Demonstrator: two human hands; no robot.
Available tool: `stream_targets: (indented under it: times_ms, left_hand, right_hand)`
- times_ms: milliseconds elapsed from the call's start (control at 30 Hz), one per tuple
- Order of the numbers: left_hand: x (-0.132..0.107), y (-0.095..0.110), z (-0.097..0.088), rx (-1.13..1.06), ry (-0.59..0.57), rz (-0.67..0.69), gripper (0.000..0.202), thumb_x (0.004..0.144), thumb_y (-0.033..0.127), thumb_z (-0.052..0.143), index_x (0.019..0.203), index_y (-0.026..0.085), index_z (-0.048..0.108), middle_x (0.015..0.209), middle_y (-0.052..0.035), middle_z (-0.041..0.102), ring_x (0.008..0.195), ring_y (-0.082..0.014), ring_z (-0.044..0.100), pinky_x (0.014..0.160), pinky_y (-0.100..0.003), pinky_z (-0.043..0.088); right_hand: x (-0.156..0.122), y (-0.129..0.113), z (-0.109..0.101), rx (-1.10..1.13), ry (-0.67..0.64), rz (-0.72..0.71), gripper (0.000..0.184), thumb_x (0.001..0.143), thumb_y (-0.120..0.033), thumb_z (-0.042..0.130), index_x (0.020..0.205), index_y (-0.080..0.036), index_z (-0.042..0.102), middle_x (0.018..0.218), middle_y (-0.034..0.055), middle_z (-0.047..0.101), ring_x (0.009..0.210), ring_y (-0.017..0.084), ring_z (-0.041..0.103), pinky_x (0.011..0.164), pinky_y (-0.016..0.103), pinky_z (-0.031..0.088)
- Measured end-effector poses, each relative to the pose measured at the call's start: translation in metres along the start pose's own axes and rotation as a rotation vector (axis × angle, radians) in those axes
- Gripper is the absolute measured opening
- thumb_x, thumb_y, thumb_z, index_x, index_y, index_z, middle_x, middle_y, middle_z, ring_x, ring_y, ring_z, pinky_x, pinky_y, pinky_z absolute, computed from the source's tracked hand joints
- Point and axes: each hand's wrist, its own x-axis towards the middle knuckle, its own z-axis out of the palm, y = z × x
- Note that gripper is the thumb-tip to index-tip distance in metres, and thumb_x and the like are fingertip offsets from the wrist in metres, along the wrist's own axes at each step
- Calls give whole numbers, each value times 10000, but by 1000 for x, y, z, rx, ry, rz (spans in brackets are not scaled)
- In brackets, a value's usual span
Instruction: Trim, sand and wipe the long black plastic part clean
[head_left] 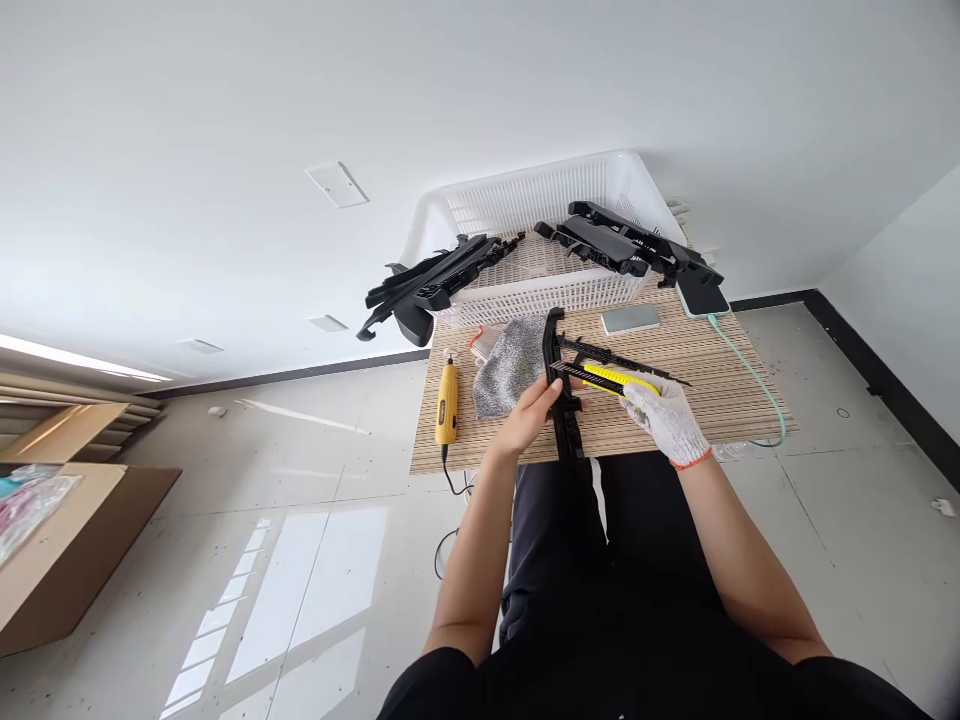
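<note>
My bare left hand (534,412) is closed around a long black plastic part (568,432), held roughly upright over the table's front edge. In a white knit glove with an orange cuff, my right hand (664,412) grips a yellow utility knife (616,379). The knife's dark blade end points left and meets or overlaps the black part near my left fingers; whether it touches cannot be told. Behind the knife lies a black caliper (611,357), slanting across the table. A speckled grey cloth (511,368) rests left of the part.
A yellow corded rotary tool (447,405) lies at the table's left. White baskets (540,290) at the back hold several black plastic parts (442,282). A grey flat block (630,319) and a phone (703,297) with a green cable sit on the wood-striped table (735,400).
</note>
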Motion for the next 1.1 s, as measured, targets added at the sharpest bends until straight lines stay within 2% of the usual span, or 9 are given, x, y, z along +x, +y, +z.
stream_targets:
  times_ms: [100,267,433,533,667,833,933,1000,1100]
  left_hand:
    - [-16,-16,12,-4,-20,-53,562,908,663,600,1185,183,695,937,-105,750,851,-234,727,766,-356,607]
    - [-24,-31,23,187,90,148,539,977,567,555,1382,211,551,846,-13,670,804,-171,664,869,-337,537]
    - [-24,-34,24,298,100,158,393,1016,541,482,1106,192,638,827,-21,659,783,-170,646,835,-315,507]
    - [-25,-35,23,304,112,166,366,1033,524,455,1106,200,610,837,-13,652,777,-162,648,822,-312,514]
    - [-26,-36,23,340,119,185,338,1040,503,453,1035,197,597,807,-15,649,771,-160,643,813,-307,511]
    - [-25,-35,23,295,116,183,362,1036,512,461,1187,204,577,829,-1,636,775,-158,638,825,-308,498]
    - [-24,-34,22,318,133,196,357,1022,534,479,1004,200,605,806,-19,655,779,-170,635,821,-310,490]
    - [-24,-34,21,340,138,203,371,1024,535,473,937,198,600,797,-29,663,785,-174,636,826,-311,489]
    - [-24,-35,21,322,122,210,381,1040,514,448,1191,194,588,804,-12,651,770,-163,639,828,-314,507]
  right_hand:
    - [0,2,0,-78,-53,-30,444,682,-445,884,1030,-183,803,639,-8,614,510,72,470,433,205,356]
    - [-3,1,-2,4,70,-141,449,715,-440,852,1100,-216,803,685,-4,621,560,84,491,465,214,360]
    - [-8,-1,-9,-127,-19,-65,484,699,-430,864,1103,-171,805,621,-11,586,513,81,430,445,231,332]
    - [-8,0,-10,-97,23,-93,495,715,-450,848,1128,-182,799,641,-7,595,520,79,428,451,230,336]
    - [-8,1,-8,-148,-57,-41,495,701,-432,858,1120,-172,804,653,5,611,519,78,426,445,227,324]
    - [-9,-3,-7,-86,12,-77,453,736,-408,820,1130,-184,803,695,9,617,531,77,427,458,231,332]
    - [-9,-5,-7,-160,-82,-46,474,718,-403,845,1129,-168,804,657,-2,589,524,78,414,459,235,321]
    - [-9,-4,-6,-184,-91,-56,489,718,-409,856,1137,-163,801,646,-8,580,529,78,417,463,234,320]
    - [-7,-1,-6,-133,-8,-88,490,735,-434,846,1141,-164,797,634,-10,579,528,79,421,460,231,318]
